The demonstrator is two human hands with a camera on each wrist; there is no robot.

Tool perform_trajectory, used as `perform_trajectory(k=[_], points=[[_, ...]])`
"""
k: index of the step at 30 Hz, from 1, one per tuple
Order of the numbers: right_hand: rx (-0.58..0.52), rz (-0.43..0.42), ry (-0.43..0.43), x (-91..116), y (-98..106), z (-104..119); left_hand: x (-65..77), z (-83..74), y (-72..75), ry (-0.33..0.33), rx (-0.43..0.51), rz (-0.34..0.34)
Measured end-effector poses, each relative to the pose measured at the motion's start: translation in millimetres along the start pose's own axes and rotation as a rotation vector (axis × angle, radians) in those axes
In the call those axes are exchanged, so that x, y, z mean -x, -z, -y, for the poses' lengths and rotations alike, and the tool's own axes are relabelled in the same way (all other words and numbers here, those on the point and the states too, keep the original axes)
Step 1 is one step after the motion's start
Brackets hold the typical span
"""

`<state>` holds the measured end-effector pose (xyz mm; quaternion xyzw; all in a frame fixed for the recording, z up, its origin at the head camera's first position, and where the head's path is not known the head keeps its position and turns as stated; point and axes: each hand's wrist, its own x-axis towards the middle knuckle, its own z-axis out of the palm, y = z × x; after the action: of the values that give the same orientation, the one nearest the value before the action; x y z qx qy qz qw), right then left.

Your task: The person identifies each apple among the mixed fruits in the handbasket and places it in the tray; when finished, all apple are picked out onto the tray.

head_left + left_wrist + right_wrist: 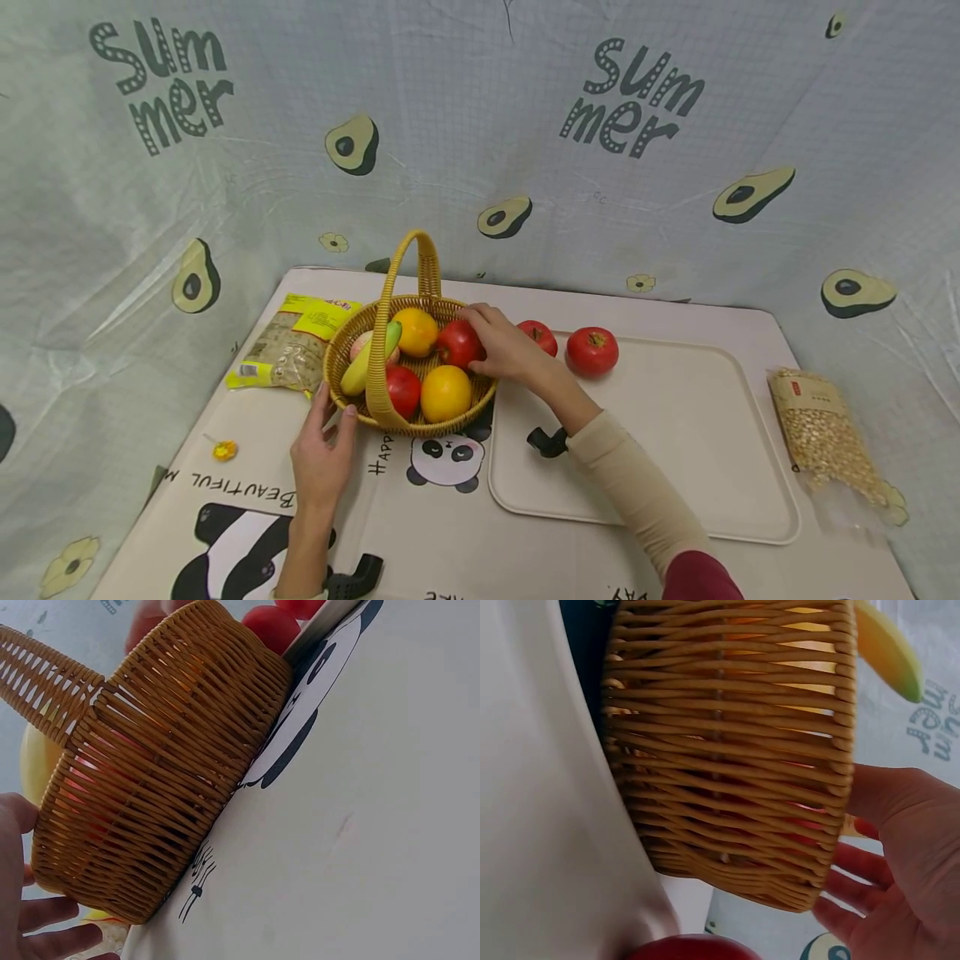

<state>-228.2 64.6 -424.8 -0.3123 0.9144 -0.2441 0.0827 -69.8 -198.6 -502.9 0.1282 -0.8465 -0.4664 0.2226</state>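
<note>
A yellow wicker basket [431, 429] with a tall handle stands left of centre. Inside lie a banana [358, 372], an orange [446, 394], another orange [415, 332], a red fruit [403, 392] and a pinkish fruit partly behind the banana. My right hand [510, 346] reaches over the right rim and holds a red pomegranate [459, 343] among the other fruit, fingers on its far side and thumb nearer me. At the basket's near left side, my left hand [324, 458] rests its fingertips against the wicker, the fingers spread apart.
A beige tray [660, 450] lies to the right, with one pomegranate [592, 352] at its far left corner and another pomegranate [537, 336] beside it. A yellow-topped packet [296, 342] lies left of the basket. On the far right is a bag of grains [825, 433].
</note>
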Motion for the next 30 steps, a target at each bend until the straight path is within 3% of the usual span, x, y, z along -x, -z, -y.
perform_trajectory(k=[11,30], points=[[0.099,0.045,0.048,-7,-4,-7,0.0,1.5,-0.6,0.004,0.002,0.009],[0.012,0.188,0.066,-30,-5,-23,0.5,3.0,-0.5,0.002,-0.008,-0.002]])
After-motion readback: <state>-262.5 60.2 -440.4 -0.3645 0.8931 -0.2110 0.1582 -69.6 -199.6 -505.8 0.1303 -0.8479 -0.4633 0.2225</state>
